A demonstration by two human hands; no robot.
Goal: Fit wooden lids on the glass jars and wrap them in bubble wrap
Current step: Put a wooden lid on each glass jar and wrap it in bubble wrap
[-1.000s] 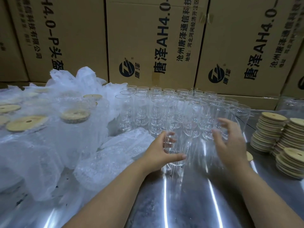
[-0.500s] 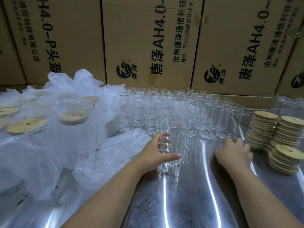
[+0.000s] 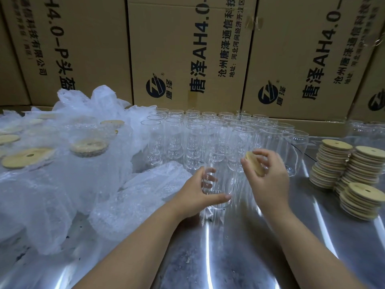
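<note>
My left hand (image 3: 195, 195) grips a clear glass jar (image 3: 218, 180) standing upright on the shiny metal table (image 3: 239, 257). My right hand (image 3: 268, 176) holds a round wooden lid (image 3: 253, 162) tilted on edge, just right of the jar's rim and above it. Behind them stands a block of several open glass jars (image 3: 208, 134). Three stacks of wooden lids (image 3: 354, 174) sit at the right.
A heap of bubble wrap (image 3: 73, 163) fills the left, with several lidded, wrapped jars (image 3: 88, 146) in it. Loose bubble wrap (image 3: 141, 195) lies beside my left forearm. Cardboard boxes (image 3: 187, 59) wall off the back. More glass jars (image 3: 366, 130) stand far right.
My right hand went down to the table by the lid stacks, took a wooden lid, and has brought it up and left to the jar. My left hand kept its hold.
</note>
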